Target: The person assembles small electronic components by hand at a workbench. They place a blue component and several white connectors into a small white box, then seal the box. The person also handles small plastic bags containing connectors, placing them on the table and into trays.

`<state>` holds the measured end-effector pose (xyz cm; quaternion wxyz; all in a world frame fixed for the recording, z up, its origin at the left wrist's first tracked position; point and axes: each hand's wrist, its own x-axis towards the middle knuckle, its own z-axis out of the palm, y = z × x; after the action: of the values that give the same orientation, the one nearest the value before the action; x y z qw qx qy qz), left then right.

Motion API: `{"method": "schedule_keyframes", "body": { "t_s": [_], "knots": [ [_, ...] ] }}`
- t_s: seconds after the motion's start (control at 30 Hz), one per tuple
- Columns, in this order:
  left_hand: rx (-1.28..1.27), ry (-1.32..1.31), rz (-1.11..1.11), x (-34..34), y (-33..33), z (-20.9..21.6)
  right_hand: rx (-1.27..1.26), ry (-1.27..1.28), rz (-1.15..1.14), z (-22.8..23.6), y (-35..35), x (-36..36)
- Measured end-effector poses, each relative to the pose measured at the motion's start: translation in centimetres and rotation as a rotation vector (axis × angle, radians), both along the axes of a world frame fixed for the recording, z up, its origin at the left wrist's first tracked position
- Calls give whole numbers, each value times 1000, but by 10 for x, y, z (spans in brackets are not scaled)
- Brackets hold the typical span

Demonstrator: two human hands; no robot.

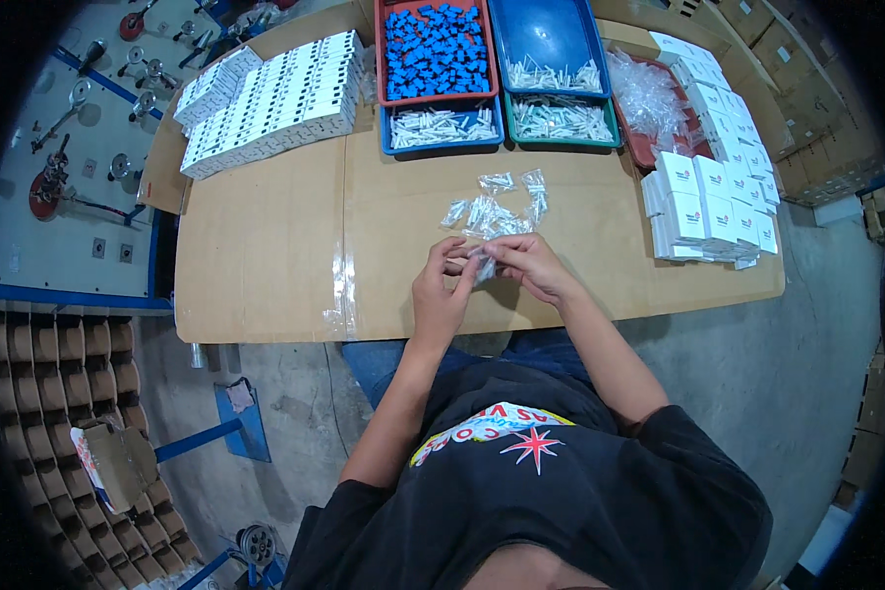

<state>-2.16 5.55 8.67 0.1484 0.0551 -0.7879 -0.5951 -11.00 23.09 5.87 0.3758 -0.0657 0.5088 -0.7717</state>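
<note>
A small clear plastic bag (485, 268) is held between my two hands over the cardboard-covered table. My left hand (444, 282) is closed on its left side. From the right, my right hand (529, 264) pinches the bag near its top with thumb and fingers. What lies inside is partly covered by my fingers. Just beyond my hands is a loose pile of small filled clear bags (489, 214), with pale, slim pieces showing through the plastic.
Along the far edge stand a red tray (381, 59) of blue parts and blue and green trays (563, 145) of white pieces. Stacked white boxes (275, 93) fill the back left. At right are more white boxes (715, 211) and a red tray of empty-looking clear bags (649, 98).
</note>
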Motion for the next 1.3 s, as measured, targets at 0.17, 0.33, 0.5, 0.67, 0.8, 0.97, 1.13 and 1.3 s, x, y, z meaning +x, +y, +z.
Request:
{"method": "schedule_keyframes", "body": {
  "t_s": [0.17, 0.33, 0.5, 0.67, 0.8, 0.97, 1.13, 1.3],
  "knots": [
    [-90, -41, 111, -3, -25, -29, -76, -44, -190, 21, 14, -18],
    [-103, -49, 156, -4, -47, -78, 84, 118, -279, 4, 45, -75],
    [-255, -111, 139, -2, -41, -70, 128, 122, -561, 11, 69, -140],
    [-236, -98, 153, -4, -42, -72, 232, 90, -560, 19, 83, -202],
    [-223, -94, 152, -1, -42, -66, 459, -21, -358, 27, 89, -249],
    [-222, -91, 160, -3, -41, -71, 665, 220, -211, 31, 99, -284],
    [-238, -91, 160, -4, -40, -68, 963, 530, -209, 48, 95, -294],
    [-249, -71, 159, -2, -42, -74, 1207, 791, -114, 76, 80, -286]
  ]
}}
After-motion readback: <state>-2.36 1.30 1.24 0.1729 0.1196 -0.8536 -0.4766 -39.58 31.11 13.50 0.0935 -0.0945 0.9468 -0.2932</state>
